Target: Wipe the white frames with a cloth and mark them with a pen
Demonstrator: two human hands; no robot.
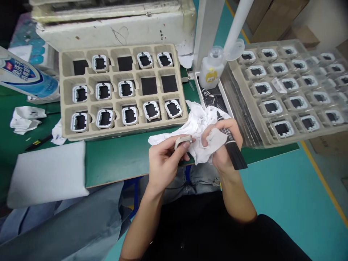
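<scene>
Part (182, 141) is pinched by left hand (164, 161) fingertips near table (122, 156) edge, apparently to steady it; tissue (216, 140) and pen (234, 150) are gripped together by right hand (222, 155), seemingly so both are handy.

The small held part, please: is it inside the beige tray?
No, out: the left hand holds the part clear of the beige tray.
</scene>
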